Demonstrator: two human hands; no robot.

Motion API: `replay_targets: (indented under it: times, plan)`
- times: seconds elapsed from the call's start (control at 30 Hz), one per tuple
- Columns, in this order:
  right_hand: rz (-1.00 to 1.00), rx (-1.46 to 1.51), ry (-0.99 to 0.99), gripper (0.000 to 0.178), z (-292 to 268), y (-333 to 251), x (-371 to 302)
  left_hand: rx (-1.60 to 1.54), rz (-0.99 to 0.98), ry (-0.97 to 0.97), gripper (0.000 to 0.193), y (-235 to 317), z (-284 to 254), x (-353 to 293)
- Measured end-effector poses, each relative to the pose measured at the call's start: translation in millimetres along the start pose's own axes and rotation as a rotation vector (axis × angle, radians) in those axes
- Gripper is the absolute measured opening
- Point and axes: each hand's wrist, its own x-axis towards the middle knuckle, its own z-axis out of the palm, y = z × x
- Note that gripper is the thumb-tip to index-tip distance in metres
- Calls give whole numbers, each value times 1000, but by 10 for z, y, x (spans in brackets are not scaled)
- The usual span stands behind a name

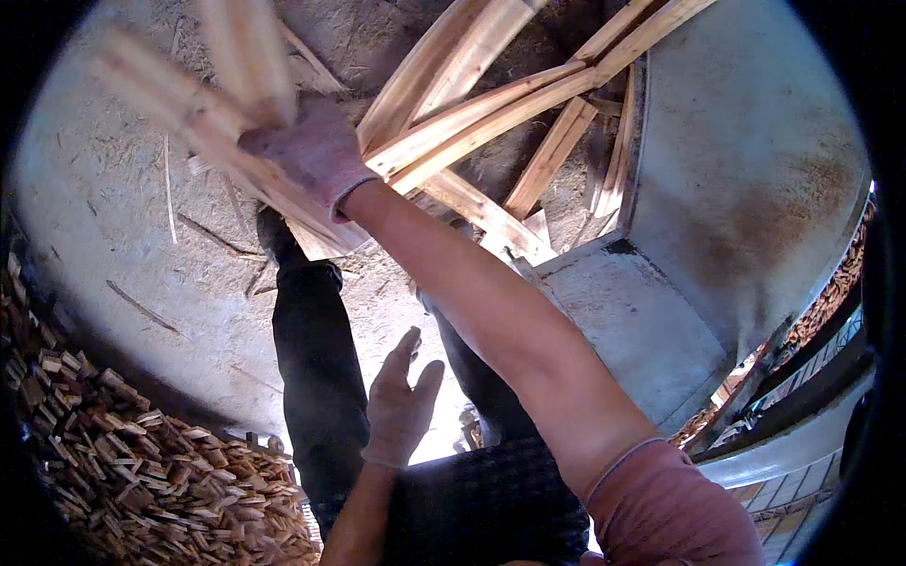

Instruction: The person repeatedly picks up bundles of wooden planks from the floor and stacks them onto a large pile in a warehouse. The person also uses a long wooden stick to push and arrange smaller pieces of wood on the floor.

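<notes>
My right hand (311, 151), in a pinkish glove, reaches out across the view and grips a bundle of long wooden slats (203, 113), blurred at the upper left. My left hand (401, 401), also gloved, hangs low in the middle with its fingers spread and nothing in it, above my dark trouser legs (316, 377). More long wooden slats (491, 104) lie crossed on the ground just beyond the right hand.
A large grey metal machine body (746, 170) with rusty patches fills the right side. A heap of small cut wood blocks (142, 462) lies at the lower left. The dusty concrete floor (104, 208) carries splinters and sawdust.
</notes>
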Motion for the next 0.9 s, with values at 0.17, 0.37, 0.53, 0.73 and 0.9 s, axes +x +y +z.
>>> replay_targets:
  times: [0.17,0.37,0.53,0.73,0.9]
  plan:
    - [50,-129,167,59,-104,710,167,52,44,-38,59,47,-65,2]
    - [342,-48,374,68,-1044,1497,-385,99,81,96,64,78,-188,114]
    - [550,603,545,69,-1784,2102,-405,508,307,342,71,890,-519,1120]
    - [271,1146,485,65,-1915,2657,76,799,977,124,81,1595,-371,3311]
    - [108,979,349,58,-2006,3161,11,823,636,157,118,1694,295,3478]
